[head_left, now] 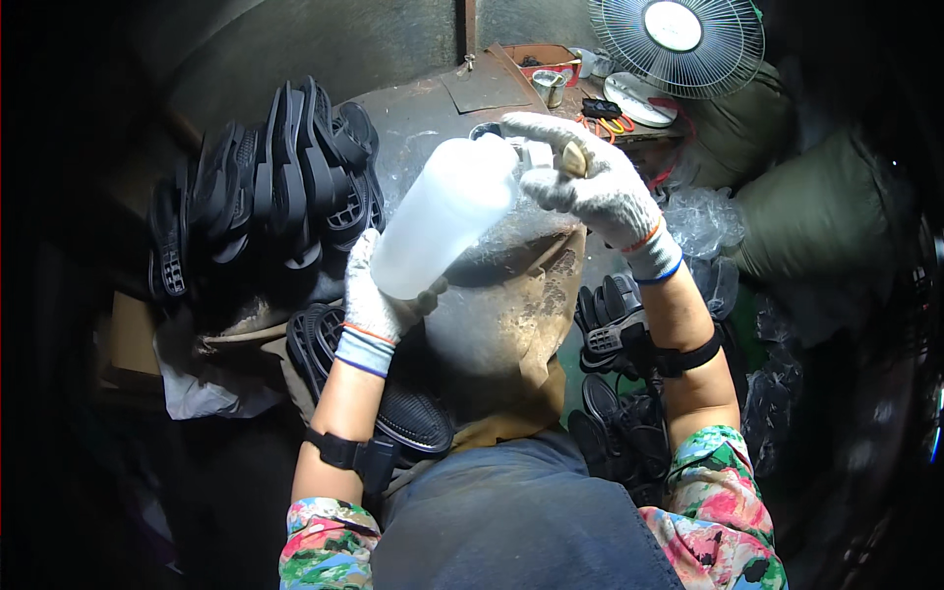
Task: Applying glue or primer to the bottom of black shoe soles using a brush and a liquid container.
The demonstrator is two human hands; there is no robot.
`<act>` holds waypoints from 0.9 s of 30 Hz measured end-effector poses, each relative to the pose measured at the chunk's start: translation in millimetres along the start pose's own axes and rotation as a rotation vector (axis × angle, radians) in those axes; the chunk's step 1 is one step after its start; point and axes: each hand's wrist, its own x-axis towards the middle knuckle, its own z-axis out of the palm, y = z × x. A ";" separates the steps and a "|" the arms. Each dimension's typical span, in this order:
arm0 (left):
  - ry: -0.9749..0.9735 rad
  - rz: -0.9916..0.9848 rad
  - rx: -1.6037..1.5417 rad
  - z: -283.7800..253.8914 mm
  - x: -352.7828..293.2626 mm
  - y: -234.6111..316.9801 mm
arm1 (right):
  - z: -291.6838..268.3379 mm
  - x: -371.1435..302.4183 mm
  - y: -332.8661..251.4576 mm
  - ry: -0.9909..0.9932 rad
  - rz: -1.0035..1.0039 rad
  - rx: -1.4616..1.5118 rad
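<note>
A translucent white plastic bottle (pixel 442 216) is being gripped at its base by the closed left hand (pixel 374 310), its long axis tilting up-right. At the bottle's neck, its cap (pixel 573 157) is being pinched by the right hand (pixel 600 192), fingers curled shut. Black shoe soles (pixel 275 177) are lying left of the bottle.

My cramped shoe-sole workshop
Stacks of black moulded rubber soles (pixel 265 177) surround my stained, worn metal workbench (pixel 492 295); a round wire-caged fan (pixel 678 39) stands behind.

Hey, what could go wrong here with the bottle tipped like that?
1. The bottle is tilted, held by the left hand only at its base; it might slip.
2. The right hand is at its top; liquid could spill onto the stained worktop or soles.
</note>
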 end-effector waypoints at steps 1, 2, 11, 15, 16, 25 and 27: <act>-0.066 -0.023 -0.032 -0.8 -6.5 1.9 | 2.6 0.8 -7.9 -0.082 0.050 0.245; -0.077 -0.040 -0.018 -2.3 -11.0 5.8 | 3.1 1.0 -14.1 -0.083 0.057 0.241; 0.148 0.210 0.041 -0.7 -48.8 25.8 | 21.9 -7.1 -43.2 -0.256 -0.324 -0.851; 0.099 0.447 0.464 -19.8 -53.3 25.7 | 42.6 -9.7 -31.2 -0.152 -0.265 -0.835; 0.095 0.441 0.458 -22.9 -53.4 20.6 | 45.9 -13.0 -29.7 -0.154 -0.258 -0.841; 0.375 0.292 0.084 -12.6 -83.9 10.8 | 58.9 -8.6 -35.0 -0.301 0.047 -0.779; 0.373 0.300 0.110 -17.5 -89.1 13.0 | 55.3 1.1 -35.2 -0.374 0.047 -0.721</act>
